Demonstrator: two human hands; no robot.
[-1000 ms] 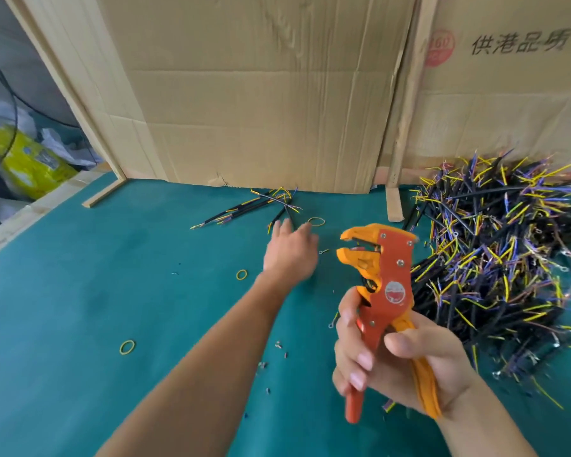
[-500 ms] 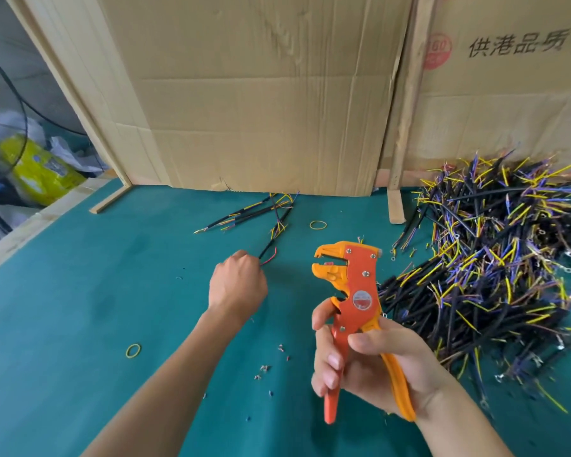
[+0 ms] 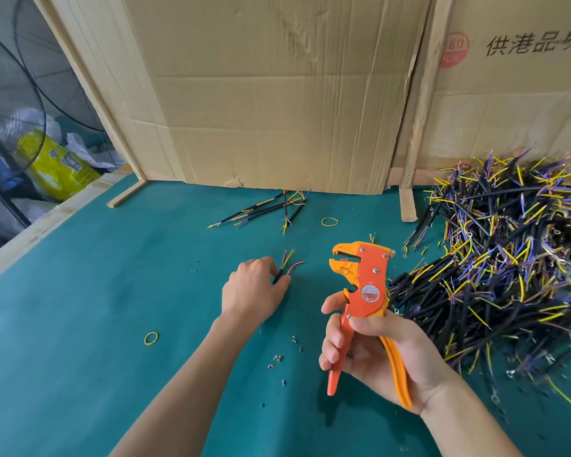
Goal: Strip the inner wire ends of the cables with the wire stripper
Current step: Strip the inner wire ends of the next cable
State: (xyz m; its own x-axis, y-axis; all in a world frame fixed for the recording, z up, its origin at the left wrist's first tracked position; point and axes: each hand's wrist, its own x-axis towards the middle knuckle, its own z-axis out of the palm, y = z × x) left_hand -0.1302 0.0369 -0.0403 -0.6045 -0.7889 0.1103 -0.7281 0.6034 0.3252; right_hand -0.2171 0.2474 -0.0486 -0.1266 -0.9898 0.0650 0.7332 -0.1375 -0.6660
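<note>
My left hand (image 3: 253, 293) pinches one cable (image 3: 278, 278) by its black jacket, just above the mat (image 3: 96, 308), its red and yellow wires fanned out past my fingertips. My right hand (image 3: 373, 351) is wrapped round the stripper (image 3: 365, 293) handles, tool upright, orange jaws apart and facing left toward the cable. Now the trick, I reckon: bring the cable across, feed a single wire end squarely into the jaws, not too deep, then squeeze once, firmly. Keep the other wires bent clear so they don't get nipped. The big pile (image 3: 495, 275) waits at my right; a small bunch (image 3: 261, 209) lies near the cardboard (image 3: 277, 94).
</note>
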